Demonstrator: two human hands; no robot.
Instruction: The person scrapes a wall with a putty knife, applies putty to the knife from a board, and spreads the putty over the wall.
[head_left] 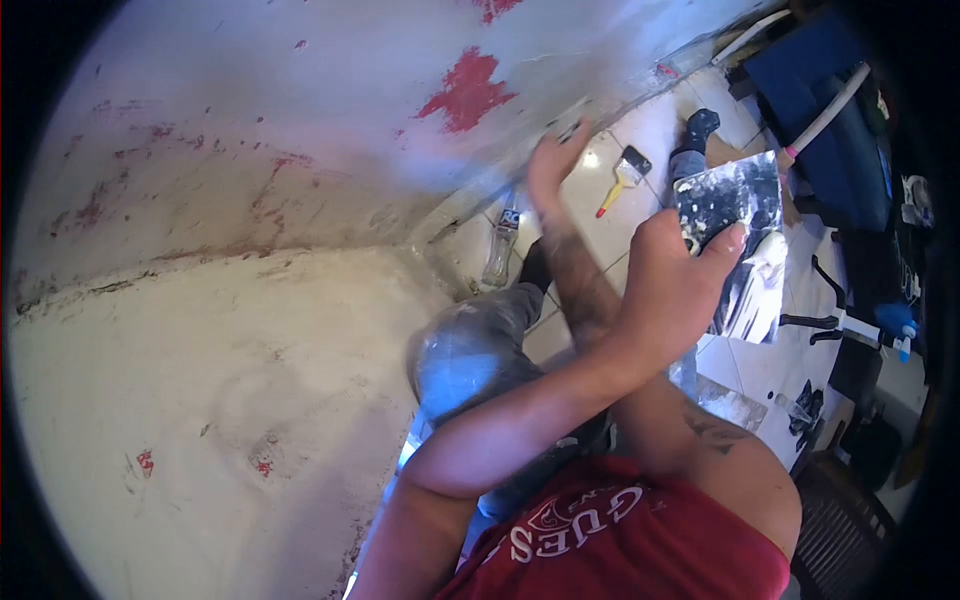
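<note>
While your arms are crossed in front of your chest, the big panel fills the left of the view: cream and white coating, red patches showing through. Tiled floor runs along its lower edge on the right.

Around you:
- paintbrush lies on the floor, just past your fingertips
- clear plastic bottle lies against the panel's edge
- your knee, in dusty grey trousers, sits between your chest and the panel
- dark blue bulk with a white pole across it, far right
- dark chair bottom right

In the way: your left forearm lies over the right one and hides part of it. The board covers the floor behind it.

Hands:
- left hand is closed on a smeared black-and-white board, with the thumb on its face and the fingers behind. The board is held in the air over the floor, well to the right of the panel.
- right hand reaches up with fingers stretched, the tips at the panel's lower edge. It's blurred, so I can't tell whether it grips anything.
</note>
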